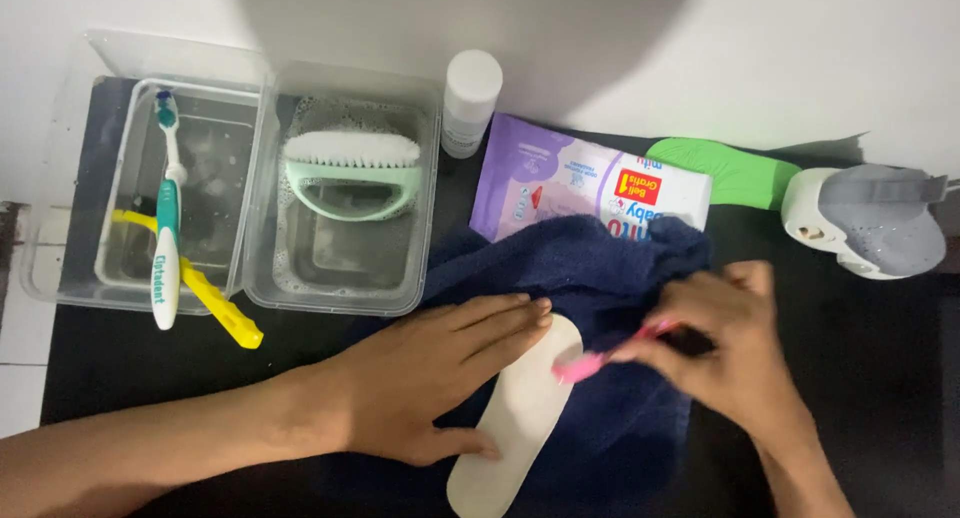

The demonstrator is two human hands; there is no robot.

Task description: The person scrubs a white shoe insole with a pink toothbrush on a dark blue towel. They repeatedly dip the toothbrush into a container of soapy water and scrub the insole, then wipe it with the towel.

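Head view: I have a dark blue towel (600, 278) spread on the black table (860, 358), and on it the white insole (520, 418), pinned flat by my left hand (440, 378) with fingers spread. My right hand (730, 348) pinches a pink toothbrush (600, 361), bristles on the insole's upper end. I judge this to be mid-scrub; next comes steady pressure toward the heel. The brush is blurred, the insole's lower tip cut off

Left hand (440, 373) flat at lower centre, palm down, fingers stretched rightward, forearm entering from lower left. Right hand (725, 343) at centre right, fingers curled in a pinch, wrist bent.
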